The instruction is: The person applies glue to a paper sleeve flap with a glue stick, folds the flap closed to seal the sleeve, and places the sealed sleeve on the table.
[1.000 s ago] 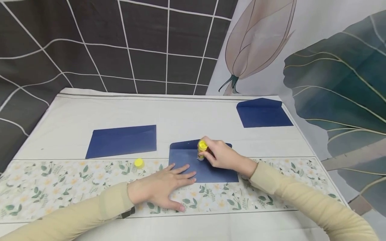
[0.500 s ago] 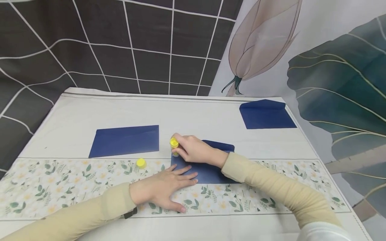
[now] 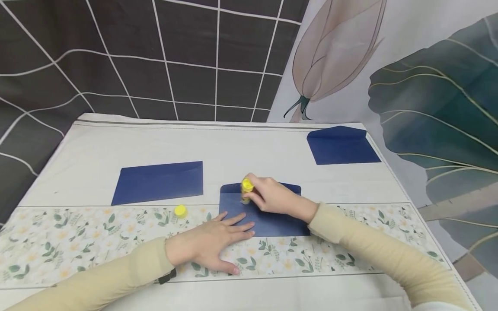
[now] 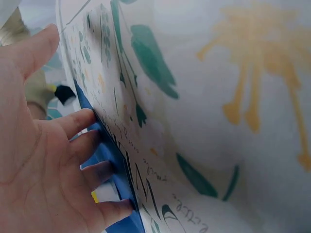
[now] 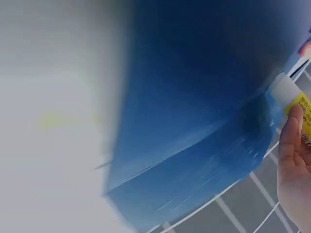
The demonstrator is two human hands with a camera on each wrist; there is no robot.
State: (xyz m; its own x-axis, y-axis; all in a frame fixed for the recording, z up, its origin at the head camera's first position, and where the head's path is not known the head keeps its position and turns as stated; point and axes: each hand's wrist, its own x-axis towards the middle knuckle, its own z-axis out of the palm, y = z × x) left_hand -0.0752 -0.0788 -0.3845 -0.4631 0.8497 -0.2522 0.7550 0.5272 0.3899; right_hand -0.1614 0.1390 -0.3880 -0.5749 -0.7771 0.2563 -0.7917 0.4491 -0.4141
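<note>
A dark blue envelope (image 3: 272,222) lies flat on the table before me, its flap (image 3: 231,188) folded out at the far side. My right hand (image 3: 276,196) grips a yellow glue stick (image 3: 247,185), glue end down on the envelope near the flap's fold. In the right wrist view the white end of the glue stick (image 5: 284,90) meets the blue paper. My left hand (image 3: 214,244) rests with spread, straight fingers on the envelope's near left corner. In the left wrist view those fingers (image 4: 80,121) lie over the envelope's edge. The yellow cap (image 3: 180,211) stands left of the envelope.
Another blue envelope (image 3: 157,183) lies to the left, flap side not clearly visible. A third blue envelope (image 3: 344,149) with its flap folded out lies at the far right edge. A floral strip (image 3: 97,242) crosses the white tablecloth (image 3: 249,147).
My right hand swept the glue stick left to the envelope's left end, then came partway back right. The left hand stayed in place on the envelope.
</note>
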